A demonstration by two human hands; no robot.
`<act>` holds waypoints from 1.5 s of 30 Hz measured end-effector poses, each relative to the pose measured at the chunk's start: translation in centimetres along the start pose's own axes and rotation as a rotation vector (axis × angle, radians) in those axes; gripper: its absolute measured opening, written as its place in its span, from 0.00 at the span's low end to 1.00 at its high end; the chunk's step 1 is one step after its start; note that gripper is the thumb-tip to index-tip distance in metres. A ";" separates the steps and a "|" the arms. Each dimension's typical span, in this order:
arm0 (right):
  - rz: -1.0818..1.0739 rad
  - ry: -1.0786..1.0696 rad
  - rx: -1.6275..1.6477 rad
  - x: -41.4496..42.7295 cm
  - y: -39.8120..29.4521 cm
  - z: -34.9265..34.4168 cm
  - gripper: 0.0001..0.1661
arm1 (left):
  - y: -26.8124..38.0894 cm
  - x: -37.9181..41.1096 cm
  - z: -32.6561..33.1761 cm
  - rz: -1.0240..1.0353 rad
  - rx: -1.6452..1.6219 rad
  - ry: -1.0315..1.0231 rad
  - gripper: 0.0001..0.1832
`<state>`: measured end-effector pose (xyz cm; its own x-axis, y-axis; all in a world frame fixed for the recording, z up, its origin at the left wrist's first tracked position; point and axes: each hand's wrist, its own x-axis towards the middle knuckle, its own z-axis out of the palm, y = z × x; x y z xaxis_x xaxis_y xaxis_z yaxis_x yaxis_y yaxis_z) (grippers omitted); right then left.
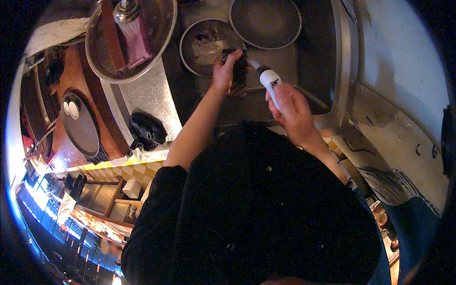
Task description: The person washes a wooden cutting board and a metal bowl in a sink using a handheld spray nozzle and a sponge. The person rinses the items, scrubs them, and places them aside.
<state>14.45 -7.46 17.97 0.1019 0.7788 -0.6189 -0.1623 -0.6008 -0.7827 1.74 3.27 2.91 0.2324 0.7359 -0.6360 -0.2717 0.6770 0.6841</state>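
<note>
My right hand is closed round the handle of a white spray head with a dark nozzle, and water comes from it towards the left. In my left hand is a small dark object, held in front of the spray; its kind is hard to tell. Both hands are over a sink. Just beyond my left hand stands a round pan with liquid and pale pieces in it. A second round pan stands farther back, to its right.
A large round tray at the upper left holds a pink container with a metal top. Left of the sink, a black crumpled item lies on a metal counter. Farther left is an oval tray with small white cups.
</note>
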 end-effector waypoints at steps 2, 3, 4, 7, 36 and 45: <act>-0.002 -0.006 -0.007 0.0 0.0 0.0 0.19 | 0.2 0.0 0.2 -0.045 0.000 0.032 0.20; 0.004 -0.007 -0.009 0.0 0.0 0.1 0.19 | 0.1 0.1 0.2 -0.076 -0.020 0.046 0.21; 0.011 -0.008 -0.010 0.0 0.0 0.1 0.19 | -0.2 0.3 0.2 -0.106 -0.039 0.060 0.21; 0.012 -0.013 0.003 0.2 0.1 0.1 0.19 | -1.7 1.6 -0.7 -0.201 -0.017 0.033 0.23; 0.064 0.007 -0.077 1.3 0.6 0.2 0.23 | -0.6 2.1 -0.9 -0.362 -0.039 -0.049 0.32; 0.111 -0.020 -0.149 1.4 1.6 -0.2 0.23 | -4.3 5.3 -4.4 -0.494 -0.226 -0.280 0.36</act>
<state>14.56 -7.37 15.86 0.0715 0.7085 -0.7021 -0.0244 -0.7024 -0.7113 0.00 4.23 -5.02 0.6097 0.3317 -0.7199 -0.2537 0.9421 0.2192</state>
